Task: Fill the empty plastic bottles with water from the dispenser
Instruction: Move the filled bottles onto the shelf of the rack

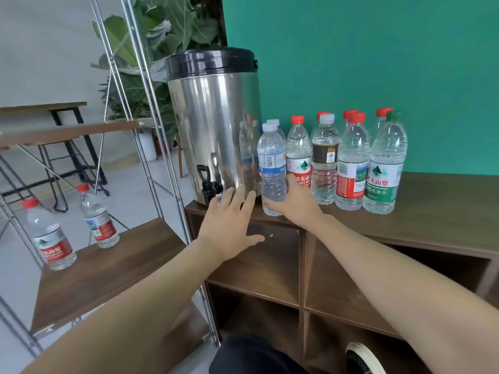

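Clearly the right hand grips a white-capped bottle (blue label, seemingly empty); the left hand lies spread.

Teal wall; dark wood cubby cabinet; metal-framed shelf; leafy plant; pale floor

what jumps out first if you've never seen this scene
A big steel dispenser with a black lid stands at the left end of a wooden cabinet, against a teal wall. Right of it is a cluster of capped bottles; the right hand grips the white-capped bottle at the front, while the left hand reaches, fingers spread, toward the black tap. Two red-capped bottles stand on a shelf at left.
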A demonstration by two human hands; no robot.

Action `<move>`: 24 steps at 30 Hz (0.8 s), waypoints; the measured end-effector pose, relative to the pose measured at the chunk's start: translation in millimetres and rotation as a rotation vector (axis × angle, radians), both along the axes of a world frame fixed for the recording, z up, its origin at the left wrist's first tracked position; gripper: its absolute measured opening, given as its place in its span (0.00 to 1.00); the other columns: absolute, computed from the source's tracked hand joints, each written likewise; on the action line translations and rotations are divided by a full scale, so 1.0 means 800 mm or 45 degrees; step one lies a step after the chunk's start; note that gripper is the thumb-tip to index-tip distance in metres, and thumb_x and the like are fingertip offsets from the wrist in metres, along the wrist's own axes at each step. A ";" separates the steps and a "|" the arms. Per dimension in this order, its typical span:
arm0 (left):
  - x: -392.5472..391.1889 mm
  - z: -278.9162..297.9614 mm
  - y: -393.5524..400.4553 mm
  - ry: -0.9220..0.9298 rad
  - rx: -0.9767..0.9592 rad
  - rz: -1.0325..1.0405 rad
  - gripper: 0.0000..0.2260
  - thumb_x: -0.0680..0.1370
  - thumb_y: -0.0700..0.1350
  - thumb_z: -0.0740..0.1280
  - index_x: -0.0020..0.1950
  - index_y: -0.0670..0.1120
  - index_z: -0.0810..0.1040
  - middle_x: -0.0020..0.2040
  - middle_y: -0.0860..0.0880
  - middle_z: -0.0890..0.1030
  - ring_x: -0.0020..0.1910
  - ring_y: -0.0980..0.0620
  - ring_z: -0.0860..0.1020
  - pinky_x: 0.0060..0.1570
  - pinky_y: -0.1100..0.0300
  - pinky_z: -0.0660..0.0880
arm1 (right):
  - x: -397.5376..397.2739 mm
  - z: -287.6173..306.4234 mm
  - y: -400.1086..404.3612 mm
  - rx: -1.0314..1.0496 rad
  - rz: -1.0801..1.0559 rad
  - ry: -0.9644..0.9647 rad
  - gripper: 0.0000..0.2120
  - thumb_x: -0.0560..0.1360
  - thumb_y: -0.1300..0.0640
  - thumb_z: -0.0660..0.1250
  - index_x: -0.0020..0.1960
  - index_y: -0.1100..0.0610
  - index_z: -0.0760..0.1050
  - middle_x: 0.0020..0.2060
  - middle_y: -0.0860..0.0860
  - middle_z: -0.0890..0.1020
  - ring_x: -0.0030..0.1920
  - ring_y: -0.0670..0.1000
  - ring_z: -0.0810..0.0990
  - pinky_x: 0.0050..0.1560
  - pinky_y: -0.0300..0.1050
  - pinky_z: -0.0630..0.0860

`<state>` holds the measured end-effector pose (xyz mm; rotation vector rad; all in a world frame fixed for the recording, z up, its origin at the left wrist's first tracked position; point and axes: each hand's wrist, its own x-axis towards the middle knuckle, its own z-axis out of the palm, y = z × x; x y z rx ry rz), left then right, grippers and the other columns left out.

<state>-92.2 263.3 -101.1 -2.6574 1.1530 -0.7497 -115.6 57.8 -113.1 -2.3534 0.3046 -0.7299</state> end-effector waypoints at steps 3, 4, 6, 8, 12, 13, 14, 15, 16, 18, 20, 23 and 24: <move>0.000 0.000 -0.006 0.040 -0.001 0.009 0.46 0.77 0.73 0.62 0.84 0.47 0.50 0.84 0.43 0.54 0.83 0.41 0.54 0.78 0.44 0.58 | -0.021 -0.003 -0.013 -0.003 0.008 0.018 0.35 0.68 0.39 0.77 0.68 0.51 0.67 0.54 0.49 0.82 0.53 0.51 0.81 0.53 0.52 0.80; 0.000 0.000 -0.009 0.059 -0.007 0.009 0.46 0.78 0.73 0.62 0.84 0.47 0.50 0.84 0.43 0.53 0.83 0.41 0.54 0.79 0.43 0.58 | -0.029 -0.004 -0.016 -0.005 0.002 0.024 0.36 0.68 0.38 0.77 0.68 0.50 0.67 0.53 0.48 0.82 0.53 0.50 0.81 0.53 0.53 0.80; -0.002 -0.001 -0.017 0.079 -0.022 -0.012 0.46 0.78 0.72 0.62 0.85 0.47 0.50 0.85 0.43 0.53 0.83 0.42 0.54 0.79 0.43 0.58 | -0.042 -0.004 -0.023 -0.007 -0.005 0.014 0.38 0.67 0.37 0.77 0.70 0.49 0.66 0.53 0.47 0.82 0.53 0.50 0.81 0.52 0.52 0.80; -0.006 -0.002 -0.026 0.082 -0.062 -0.072 0.44 0.78 0.71 0.62 0.85 0.47 0.52 0.84 0.45 0.56 0.83 0.44 0.56 0.78 0.44 0.60 | -0.051 -0.005 -0.027 -0.012 0.004 0.000 0.39 0.68 0.37 0.77 0.72 0.49 0.65 0.53 0.46 0.82 0.51 0.48 0.80 0.49 0.46 0.77; -0.015 0.003 -0.046 0.140 -0.188 -0.140 0.43 0.79 0.69 0.65 0.84 0.46 0.55 0.83 0.48 0.62 0.81 0.47 0.61 0.75 0.48 0.64 | -0.066 -0.004 -0.028 0.002 0.063 -0.024 0.36 0.70 0.39 0.77 0.71 0.51 0.67 0.49 0.40 0.79 0.45 0.39 0.77 0.42 0.35 0.71; -0.015 0.005 -0.050 0.181 -0.232 -0.144 0.43 0.78 0.69 0.66 0.84 0.47 0.56 0.82 0.49 0.64 0.80 0.47 0.62 0.75 0.49 0.65 | -0.070 -0.004 -0.029 0.002 0.073 -0.009 0.34 0.71 0.40 0.77 0.70 0.51 0.67 0.47 0.39 0.78 0.45 0.38 0.77 0.42 0.34 0.71; -0.013 0.006 -0.053 0.239 -0.284 -0.147 0.43 0.78 0.68 0.67 0.84 0.47 0.57 0.81 0.49 0.66 0.80 0.48 0.63 0.74 0.49 0.66 | -0.075 -0.004 -0.030 -0.001 0.083 0.001 0.33 0.72 0.41 0.77 0.70 0.52 0.68 0.46 0.38 0.77 0.45 0.38 0.78 0.44 0.35 0.74; -0.012 0.007 -0.056 0.305 -0.345 -0.149 0.43 0.77 0.68 0.69 0.84 0.47 0.58 0.80 0.49 0.67 0.79 0.48 0.65 0.73 0.49 0.68 | -0.081 -0.005 -0.035 -0.005 0.090 -0.001 0.31 0.73 0.42 0.76 0.70 0.52 0.69 0.46 0.40 0.78 0.46 0.39 0.79 0.48 0.39 0.78; -0.011 0.009 -0.059 0.370 -0.411 -0.142 0.43 0.76 0.68 0.70 0.83 0.48 0.59 0.79 0.49 0.69 0.78 0.48 0.66 0.72 0.49 0.69 | -0.089 -0.005 -0.041 -0.015 0.086 -0.014 0.30 0.73 0.43 0.76 0.70 0.51 0.70 0.47 0.42 0.79 0.47 0.41 0.80 0.51 0.43 0.80; -0.007 0.012 -0.064 0.476 -0.530 -0.121 0.43 0.75 0.67 0.72 0.83 0.49 0.61 0.78 0.48 0.71 0.76 0.47 0.69 0.69 0.48 0.72 | -0.110 -0.004 -0.056 -0.038 0.037 -0.072 0.26 0.75 0.45 0.75 0.68 0.52 0.72 0.48 0.44 0.79 0.47 0.42 0.80 0.53 0.46 0.80; 0.001 0.012 -0.075 0.576 -0.619 -0.118 0.42 0.74 0.66 0.74 0.81 0.50 0.63 0.75 0.48 0.74 0.73 0.46 0.72 0.67 0.46 0.74 | -0.134 -0.005 -0.080 -0.090 -0.091 -0.157 0.20 0.76 0.47 0.73 0.64 0.53 0.75 0.47 0.45 0.78 0.46 0.45 0.79 0.52 0.47 0.79; 0.008 0.004 -0.095 0.690 -0.741 -0.152 0.39 0.70 0.66 0.77 0.76 0.53 0.68 0.68 0.50 0.79 0.65 0.47 0.77 0.62 0.47 0.78 | -0.164 -0.006 -0.116 -0.220 -0.408 -0.303 0.17 0.76 0.47 0.73 0.58 0.55 0.73 0.48 0.47 0.76 0.48 0.50 0.76 0.48 0.50 0.77; 0.007 0.001 -0.103 0.746 -0.816 -0.168 0.38 0.70 0.65 0.78 0.74 0.52 0.70 0.66 0.51 0.80 0.63 0.49 0.79 0.61 0.49 0.78 | -0.170 -0.005 -0.126 -0.231 -0.503 -0.326 0.18 0.76 0.47 0.74 0.58 0.56 0.72 0.49 0.48 0.74 0.51 0.51 0.75 0.47 0.49 0.76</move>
